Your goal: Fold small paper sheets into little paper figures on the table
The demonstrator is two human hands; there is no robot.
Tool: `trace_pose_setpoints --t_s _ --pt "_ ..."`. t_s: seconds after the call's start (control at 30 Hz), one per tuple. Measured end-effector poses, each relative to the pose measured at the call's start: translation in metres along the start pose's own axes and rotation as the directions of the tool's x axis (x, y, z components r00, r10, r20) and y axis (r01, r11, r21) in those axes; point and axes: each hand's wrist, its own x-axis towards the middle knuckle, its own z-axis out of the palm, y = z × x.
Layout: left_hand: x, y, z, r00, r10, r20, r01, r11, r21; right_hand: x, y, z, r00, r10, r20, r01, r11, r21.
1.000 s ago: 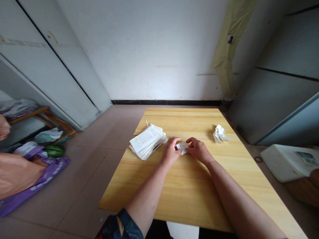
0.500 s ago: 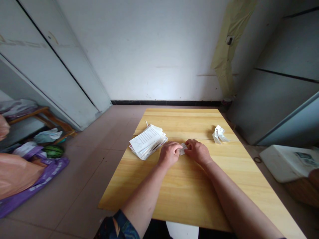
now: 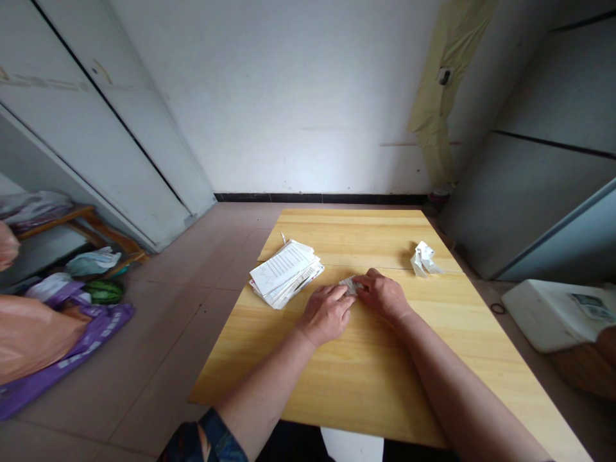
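Observation:
Between my hands, on the wooden table (image 3: 366, 372), is a small folded piece of printed paper (image 3: 348, 282), partly covered by my fingers. My left hand (image 3: 327, 313) reaches it from the near left side, with its fingertips pressed on the near edge. On the right, my right hand (image 3: 382, 294) has curled fingers gripping the paper's right end; its thumb is mostly hidden. Left of my hands lies a loose stack of paper sheets (image 3: 283, 273), the top one printed with lines. Toward the table's right side stands a folded, crumpled white paper piece (image 3: 423, 258).
A white wall (image 3: 308, 102) rises behind the table. To the right sits a white box (image 3: 548, 314) on the floor near a grey cabinet (image 3: 543, 160). At left are a low wooden rack (image 3: 96, 231), a watermelon (image 3: 104, 292) and a purple bag (image 3: 91, 340).
My left hand has moved slightly toward me and turned, its fingers now flatter on the paper. The small paper has shifted a little left. My right hand has barely moved.

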Motion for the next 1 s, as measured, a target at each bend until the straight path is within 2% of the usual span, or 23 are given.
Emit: trace_pose_setpoints --t_s 0.13,0.4,0.73,0.83,1.0 --pt "0.001 0.001 0.002 1.000 -0.024 -0.002 0.024 1.000 0.010 -0.001 -0.003 -0.003 1.000 -0.001 0.025 0.002 0.999 -0.046" --pt "0.000 0.004 0.003 0.997 -0.051 0.050 0.042 0.984 0.173 -0.001 -0.007 -0.007 0.996 0.006 0.091 0.009 0.987 -0.159" --pt "-0.005 0.000 0.002 0.998 -0.037 0.050 0.028 0.985 0.169 -0.001 -0.008 -0.008 0.996 0.014 0.093 0.002 0.986 -0.166" --pt "-0.007 -0.002 0.002 0.999 -0.043 0.013 0.041 0.990 0.134 -0.002 -0.009 -0.009 0.996 0.011 0.092 0.005 0.985 -0.172" --pt "-0.009 -0.007 0.003 0.987 -0.124 -0.101 0.128 0.991 0.038 -0.002 -0.011 -0.012 0.994 0.020 0.111 0.001 0.982 -0.189"
